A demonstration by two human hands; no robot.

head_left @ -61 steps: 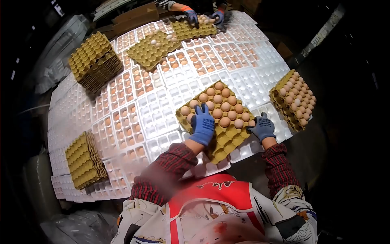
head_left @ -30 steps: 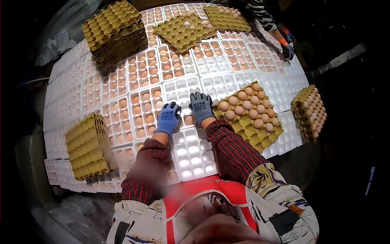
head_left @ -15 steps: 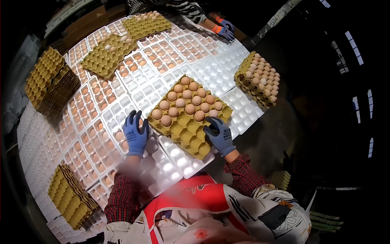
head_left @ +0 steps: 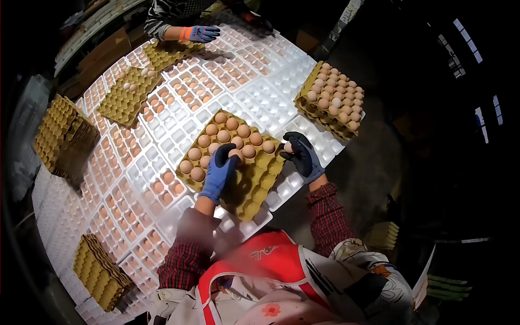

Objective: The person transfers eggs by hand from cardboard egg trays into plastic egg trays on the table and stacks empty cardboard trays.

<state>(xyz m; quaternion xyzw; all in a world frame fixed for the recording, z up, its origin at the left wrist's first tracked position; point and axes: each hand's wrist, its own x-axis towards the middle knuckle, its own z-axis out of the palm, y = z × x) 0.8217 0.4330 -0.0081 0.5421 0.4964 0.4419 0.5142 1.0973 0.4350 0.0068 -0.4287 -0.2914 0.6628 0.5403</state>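
Observation:
A yellow-brown pulp tray (head_left: 254,179) lies tilted across the white plastic trays in front of me, its far part filled with brown eggs (head_left: 232,124) and its near cups bare. My left hand (head_left: 219,174), in a blue glove with dark fingertips, is over this tray with its fingers closed round an egg (head_left: 236,156). Just past the tray's right corner, my right hand (head_left: 304,157) grips another egg (head_left: 288,147) between thumb and fingers, above a white tray (head_left: 319,142).
Stacked egg-filled pulp trays (head_left: 331,100) stand at the right edge. Pulp tray stacks (head_left: 65,135) (head_left: 100,273) are on the left. Farther back lie two pulp trays (head_left: 122,100) (head_left: 168,54). A co-worker's gloved hand (head_left: 200,34) reaches over the far side.
My left hand has moved from the white trays onto the pulp tray and taken an egg. My right hand has lifted away rightward with an egg. The co-worker's hand has moved left.

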